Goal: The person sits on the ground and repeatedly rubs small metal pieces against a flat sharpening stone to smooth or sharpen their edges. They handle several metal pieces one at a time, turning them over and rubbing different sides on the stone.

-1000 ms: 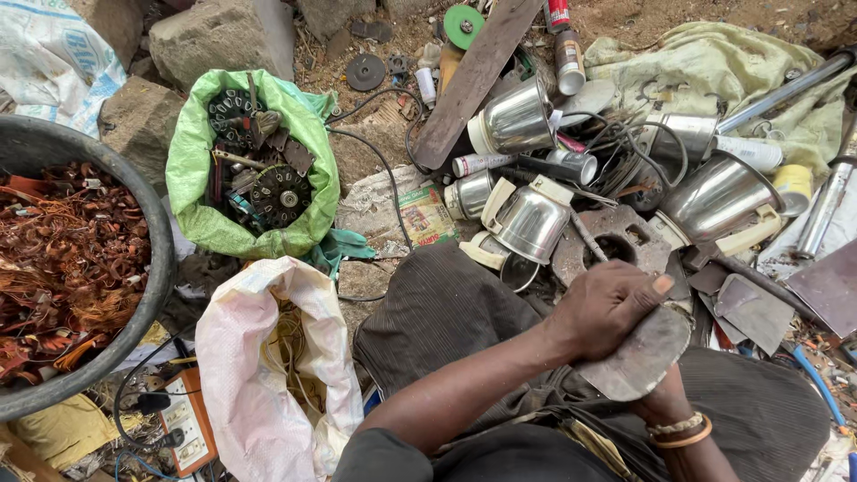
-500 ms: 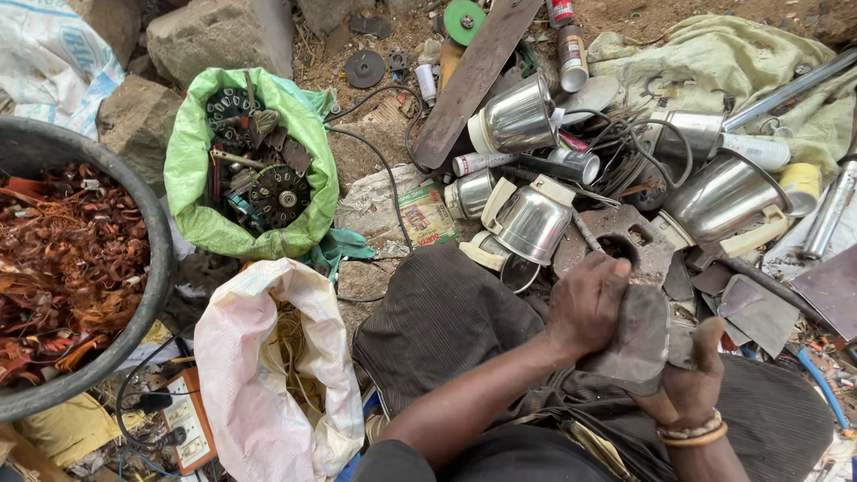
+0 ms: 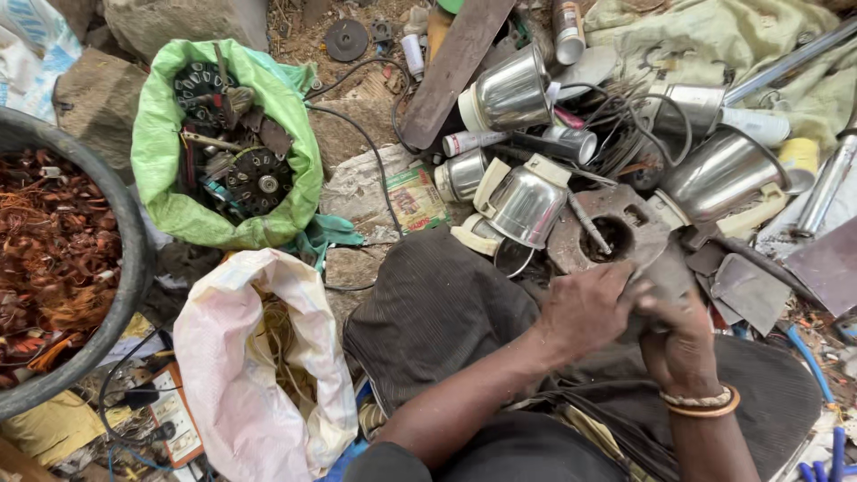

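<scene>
Both hands meet low and right of centre, over the person's lap. Left hand [image 3: 585, 308] lies across the near edge of a flat grey metal plate [image 3: 625, 234], fingers curled and pressed together on it. Right hand [image 3: 680, 344], with a beaded bracelet and an orange bangle [image 3: 705, 403] at the wrist, grips the same plate from the right; its fingers are folded in, but motion blur hides exactly how they close. The plate has a round hole and a few slots, and its far part rests among the scrap on the ground. Just beyond it to the left stands a tilted steel jar with a cream plastic collar [image 3: 525, 203]; another steel jar [image 3: 507, 89] lies farther off, and a larger one [image 3: 719, 174] lies to the right. Far left, a green bag [image 3: 170, 152] holds dark motor parts. Near it, a white sack [image 3: 223, 357] gapes open with wire inside. At the left edge a dark round tub [image 3: 125, 259] is filled with reddish copper windings. A brown plank [image 3: 455, 67] lies slantwise at the far centre.
</scene>
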Action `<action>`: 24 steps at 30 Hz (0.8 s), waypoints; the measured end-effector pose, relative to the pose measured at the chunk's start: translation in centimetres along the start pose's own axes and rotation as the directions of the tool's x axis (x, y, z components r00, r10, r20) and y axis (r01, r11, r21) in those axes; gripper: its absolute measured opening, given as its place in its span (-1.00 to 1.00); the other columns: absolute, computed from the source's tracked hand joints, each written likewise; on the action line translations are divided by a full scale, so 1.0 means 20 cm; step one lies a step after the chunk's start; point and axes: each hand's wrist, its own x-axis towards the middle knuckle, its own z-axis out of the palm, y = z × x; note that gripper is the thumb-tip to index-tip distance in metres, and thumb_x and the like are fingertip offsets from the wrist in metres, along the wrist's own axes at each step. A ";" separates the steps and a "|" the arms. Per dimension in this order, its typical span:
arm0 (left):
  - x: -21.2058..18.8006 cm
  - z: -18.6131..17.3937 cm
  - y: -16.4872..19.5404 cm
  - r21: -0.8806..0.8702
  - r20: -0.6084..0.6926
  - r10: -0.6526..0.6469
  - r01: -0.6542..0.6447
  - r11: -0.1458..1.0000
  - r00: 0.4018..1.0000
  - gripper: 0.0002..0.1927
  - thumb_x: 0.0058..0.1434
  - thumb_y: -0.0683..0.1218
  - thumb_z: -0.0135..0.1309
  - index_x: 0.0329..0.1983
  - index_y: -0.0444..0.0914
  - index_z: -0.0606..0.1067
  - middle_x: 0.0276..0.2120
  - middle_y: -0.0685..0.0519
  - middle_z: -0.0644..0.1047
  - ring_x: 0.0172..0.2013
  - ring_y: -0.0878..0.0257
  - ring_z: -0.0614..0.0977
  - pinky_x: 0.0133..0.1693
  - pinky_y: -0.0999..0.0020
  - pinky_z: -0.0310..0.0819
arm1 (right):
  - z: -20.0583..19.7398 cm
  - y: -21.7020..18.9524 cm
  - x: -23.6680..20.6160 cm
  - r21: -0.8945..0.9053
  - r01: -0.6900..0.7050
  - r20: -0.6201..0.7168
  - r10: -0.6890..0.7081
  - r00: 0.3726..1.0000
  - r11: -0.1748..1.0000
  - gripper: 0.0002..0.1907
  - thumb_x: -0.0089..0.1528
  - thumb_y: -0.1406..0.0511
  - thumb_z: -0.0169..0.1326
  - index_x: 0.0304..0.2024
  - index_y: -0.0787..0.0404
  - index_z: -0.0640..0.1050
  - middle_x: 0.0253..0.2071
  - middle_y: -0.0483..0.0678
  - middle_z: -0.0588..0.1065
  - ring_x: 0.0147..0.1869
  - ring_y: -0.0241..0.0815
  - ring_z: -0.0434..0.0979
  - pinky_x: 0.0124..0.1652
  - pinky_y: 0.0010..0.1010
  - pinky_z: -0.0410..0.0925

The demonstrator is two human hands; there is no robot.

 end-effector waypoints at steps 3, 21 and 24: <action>0.07 0.06 -0.22 0.188 -0.203 0.177 -0.139 0.972 0.963 -0.72 0.54 -0.02 -0.17 -0.10 -0.29 0.48 -0.39 -0.11 0.58 -0.42 0.01 0.64 -0.38 0.14 0.51 | -0.09 0.09 0.01 -0.030 -0.094 -0.057 0.092 0.994 0.995 -0.57 0.11 0.53 0.08 0.05 0.32 0.44 -0.07 -0.01 0.52 -0.02 -0.10 0.54 0.00 -0.22 0.41; 0.21 -0.04 -0.39 -0.964 0.205 -0.492 0.263 0.050 0.846 -0.66 0.30 -0.05 0.12 -0.04 -0.43 0.51 -0.19 -0.08 0.59 -0.21 0.17 0.66 -0.15 0.24 0.64 | -0.41 0.05 -0.05 0.238 -0.010 0.110 -0.017 0.994 0.971 -0.63 0.28 0.62 0.13 0.11 0.32 0.43 -0.03 0.06 0.56 0.03 -0.04 0.60 0.06 -0.15 0.44; 0.23 -0.10 -0.33 -0.463 -0.181 -0.442 0.320 0.826 0.879 -0.69 0.37 0.01 0.09 -0.06 -0.35 0.59 -0.41 -0.05 0.59 -0.40 0.17 0.65 -0.31 0.25 0.52 | -0.34 0.08 -0.06 -0.405 0.108 -0.073 -0.150 0.986 0.908 -0.66 0.30 0.51 0.14 0.14 0.32 0.50 0.02 0.10 0.57 0.02 -0.08 0.62 0.04 -0.23 0.43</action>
